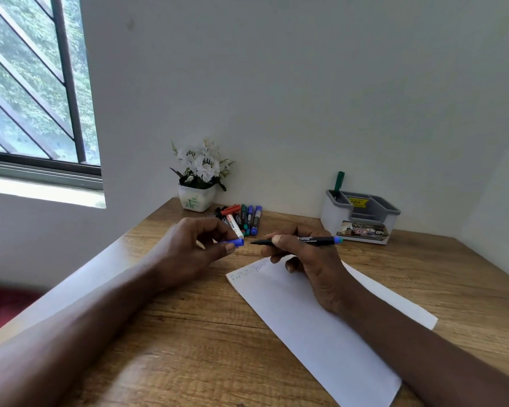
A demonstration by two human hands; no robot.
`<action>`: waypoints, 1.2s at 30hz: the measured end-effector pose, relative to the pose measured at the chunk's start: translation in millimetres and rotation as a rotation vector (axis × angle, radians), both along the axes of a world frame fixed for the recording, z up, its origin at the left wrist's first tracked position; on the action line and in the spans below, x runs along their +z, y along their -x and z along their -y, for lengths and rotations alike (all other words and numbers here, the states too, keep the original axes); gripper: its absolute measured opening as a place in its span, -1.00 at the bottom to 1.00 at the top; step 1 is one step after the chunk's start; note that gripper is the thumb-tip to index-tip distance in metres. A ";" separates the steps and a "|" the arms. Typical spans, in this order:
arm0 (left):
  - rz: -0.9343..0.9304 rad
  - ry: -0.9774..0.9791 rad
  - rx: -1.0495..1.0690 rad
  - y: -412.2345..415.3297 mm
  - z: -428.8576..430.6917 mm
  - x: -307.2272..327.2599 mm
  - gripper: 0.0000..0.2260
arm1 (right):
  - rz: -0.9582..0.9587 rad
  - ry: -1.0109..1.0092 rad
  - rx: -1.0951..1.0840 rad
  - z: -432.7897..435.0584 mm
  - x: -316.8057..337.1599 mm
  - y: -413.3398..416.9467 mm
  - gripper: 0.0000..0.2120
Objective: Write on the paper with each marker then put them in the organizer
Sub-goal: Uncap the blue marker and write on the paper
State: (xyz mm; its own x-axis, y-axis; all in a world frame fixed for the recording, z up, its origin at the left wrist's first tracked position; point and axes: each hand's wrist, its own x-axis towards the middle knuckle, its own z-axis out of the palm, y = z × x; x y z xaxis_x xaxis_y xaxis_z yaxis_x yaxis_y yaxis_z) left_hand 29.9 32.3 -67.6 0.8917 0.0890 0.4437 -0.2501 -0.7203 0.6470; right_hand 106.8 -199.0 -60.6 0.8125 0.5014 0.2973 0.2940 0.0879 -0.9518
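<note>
My right hand (306,259) grips a black marker (315,240) with a blue-green end, held level with its bare tip pointing left. My left hand (194,248) pinches the blue cap (238,242) a short gap from that tip. Under my right hand lies the white paper (321,327), with faint writing at its far left corner. Several capped markers (241,218) lie in a pile behind my left hand. The grey organizer (362,212) stands at the back right with one green marker (339,180) upright in it.
A white pot of white flowers (199,177) stands at the back left of the wooden table (188,348), against the wall. A window is at the left. The table's left edge runs diagonally beside my left forearm.
</note>
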 end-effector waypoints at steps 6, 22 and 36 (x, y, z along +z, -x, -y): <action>0.007 0.033 -0.040 2.8 5.7 0.2 -0.92 | 0.051 0.058 0.035 0.1 1.4 2.1 -0.88; 0.087 0.358 -0.301 16.2 21.0 7.1 -0.86 | 0.150 0.036 0.119 -10.4 13.8 14.8 -0.87; -0.020 -0.213 0.081 7.5 0.9 5.0 -0.53 | 0.241 -0.005 -0.141 24.8 40.5 -8.2 -0.85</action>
